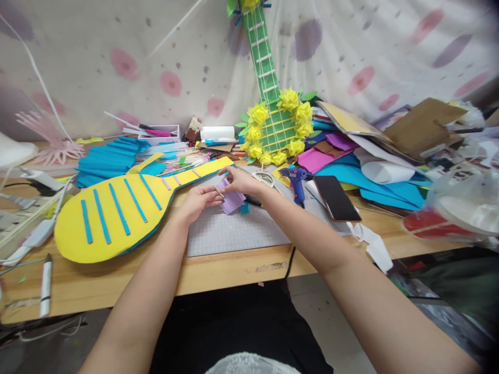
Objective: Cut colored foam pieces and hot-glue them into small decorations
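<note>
My left hand [199,202] is closed in a pinch on a small, thin purplish strip [220,192], which looks like rolled paper. Close beside it, my right hand [242,182] has its thumb and finger bent together at the strip's upper end. Under the right fingers is a piece of purple paper [233,201], partly hidden by them. To the left lies a yellow guitar-shaped cutout [105,223] with a blue edge. Blue strips cross its body and short purple strips cross its neck, which passes behind my hands. A scrap of blue paper [244,208] lies by the purple piece.
A grey cutting mat [249,231] lies below my hands. To the right are a blue glue gun [297,182] and a phone [337,198]. A green guitar with yellow flowers [271,93] leans at the back. Coloured paper [343,166], a power strip [23,223] and a marker [46,285] lie around.
</note>
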`<state>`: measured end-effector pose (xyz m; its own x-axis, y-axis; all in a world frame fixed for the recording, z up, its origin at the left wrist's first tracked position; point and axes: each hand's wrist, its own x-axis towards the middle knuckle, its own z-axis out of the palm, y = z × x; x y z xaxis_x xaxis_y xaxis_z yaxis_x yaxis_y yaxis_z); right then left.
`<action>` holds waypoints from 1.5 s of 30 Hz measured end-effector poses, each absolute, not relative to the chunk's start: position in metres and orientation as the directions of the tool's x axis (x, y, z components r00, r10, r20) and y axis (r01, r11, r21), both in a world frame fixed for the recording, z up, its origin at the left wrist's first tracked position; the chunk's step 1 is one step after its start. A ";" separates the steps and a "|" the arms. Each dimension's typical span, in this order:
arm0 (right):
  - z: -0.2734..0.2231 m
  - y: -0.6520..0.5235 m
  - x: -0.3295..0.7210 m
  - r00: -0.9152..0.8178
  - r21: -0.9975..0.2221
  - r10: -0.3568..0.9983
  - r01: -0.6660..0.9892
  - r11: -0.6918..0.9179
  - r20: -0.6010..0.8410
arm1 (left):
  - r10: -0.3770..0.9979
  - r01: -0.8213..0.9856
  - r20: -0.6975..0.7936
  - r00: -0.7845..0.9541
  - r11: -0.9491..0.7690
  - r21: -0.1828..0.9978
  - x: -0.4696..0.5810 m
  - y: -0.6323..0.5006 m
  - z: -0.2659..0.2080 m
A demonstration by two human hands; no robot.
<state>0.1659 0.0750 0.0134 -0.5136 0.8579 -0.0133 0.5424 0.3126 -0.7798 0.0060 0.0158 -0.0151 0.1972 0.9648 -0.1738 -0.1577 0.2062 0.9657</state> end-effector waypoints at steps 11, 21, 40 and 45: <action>0.014 0.073 0.167 -0.508 -0.857 0.860 0.463 0.228 -0.046 | 0.975 -0.115 -0.193 0.113 0.206 0.972 0.009 0.014 -0.013; 0.016 0.072 0.169 -0.510 -0.867 0.859 0.451 0.214 -0.053 | 0.971 -0.138 -0.225 0.081 0.234 0.962 0.011 0.013 -0.010; 0.030 0.063 0.174 -0.506 -0.932 0.849 0.358 0.050 -0.149 | 0.969 -0.127 -0.227 0.098 0.239 0.963 0.011 0.012 -0.008; 0.037 0.061 0.179 -0.529 -0.959 0.831 0.284 -0.017 -0.172 | 0.975 -0.142 -0.208 0.082 0.218 0.966 0.010 0.013 -0.010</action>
<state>0.1791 0.0607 0.0373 -0.5286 0.8313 -0.1718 0.2845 -0.0172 -0.9585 0.0103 0.0129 -0.0103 0.0817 0.9747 -0.2080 -0.1416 0.2179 0.9656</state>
